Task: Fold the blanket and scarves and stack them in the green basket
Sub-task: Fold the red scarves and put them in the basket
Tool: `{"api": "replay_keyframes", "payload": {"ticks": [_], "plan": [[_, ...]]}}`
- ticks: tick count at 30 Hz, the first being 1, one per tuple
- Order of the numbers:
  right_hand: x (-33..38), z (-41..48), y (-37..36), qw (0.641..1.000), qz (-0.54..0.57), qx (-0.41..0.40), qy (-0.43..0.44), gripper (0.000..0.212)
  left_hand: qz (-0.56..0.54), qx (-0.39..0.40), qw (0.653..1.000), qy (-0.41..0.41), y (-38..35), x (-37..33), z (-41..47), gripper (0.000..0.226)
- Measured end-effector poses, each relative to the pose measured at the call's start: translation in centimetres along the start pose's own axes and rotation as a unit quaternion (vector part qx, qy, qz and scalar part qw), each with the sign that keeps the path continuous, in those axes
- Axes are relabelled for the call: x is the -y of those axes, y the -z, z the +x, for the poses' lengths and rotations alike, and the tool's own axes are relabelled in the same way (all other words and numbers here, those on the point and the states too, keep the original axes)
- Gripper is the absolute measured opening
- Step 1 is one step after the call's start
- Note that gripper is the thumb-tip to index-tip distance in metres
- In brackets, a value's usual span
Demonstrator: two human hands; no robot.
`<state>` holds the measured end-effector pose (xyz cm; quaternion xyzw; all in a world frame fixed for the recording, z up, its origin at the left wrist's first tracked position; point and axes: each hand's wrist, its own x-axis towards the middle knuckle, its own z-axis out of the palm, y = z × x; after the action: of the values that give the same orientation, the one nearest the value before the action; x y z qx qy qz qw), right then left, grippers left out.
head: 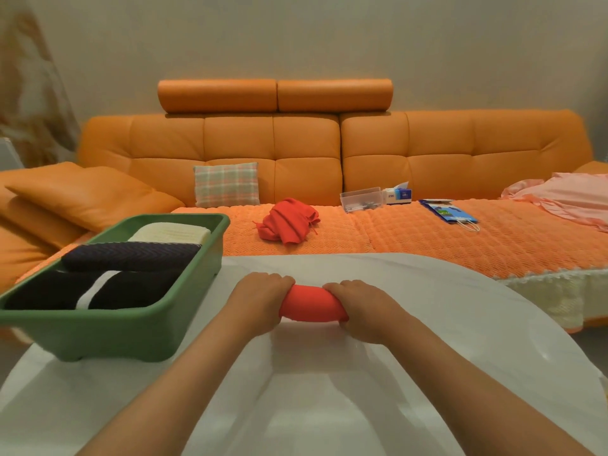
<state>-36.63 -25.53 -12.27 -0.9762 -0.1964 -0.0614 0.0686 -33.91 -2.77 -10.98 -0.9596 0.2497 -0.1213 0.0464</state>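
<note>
Three folded cloths (pixel 131 258) lay in the green plastic basket (pixel 115 337). Our left hand (pixel 260 297) and right hand (pixel 358 307) gripped a folded red scarf (pixel 312 304) on the white table (pixel 427 324). One crumpled red scarf (pixel 289 222) was left to fold.

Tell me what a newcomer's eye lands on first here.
First, the left hand and right hand gripping a red roll of cloth on the white table, centre foreground. Left of them stands the green basket, holding folded dark and cream cloths. Behind, the orange sofa fills the background, a crumpled red cloth on its seat.
</note>
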Motion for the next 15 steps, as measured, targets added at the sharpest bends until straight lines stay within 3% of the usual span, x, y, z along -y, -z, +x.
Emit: {"api": "replay_keyframes", "payload": {"ticks": [5, 9, 15], "plan": [[4.2, 3.3, 4.0, 0.992, 0.051, -0.112, 0.035, 0.067, 0.037, -0.101, 0.994, 0.009, 7.0, 5.2, -0.6, 0.041], [9.2, 8.9, 6.4, 0.982, 0.016, -0.175, 0.076, 0.066, 0.014, -0.099, 0.995, 0.022, 10.4, 12.4, -2.0, 0.061], [16.9, 18.8, 6.6, 0.973, -0.033, -0.193, 0.120, 0.062, 0.050, -0.111, 0.992, 0.035, 9.4, 24.5, -2.9, 0.082]]}}
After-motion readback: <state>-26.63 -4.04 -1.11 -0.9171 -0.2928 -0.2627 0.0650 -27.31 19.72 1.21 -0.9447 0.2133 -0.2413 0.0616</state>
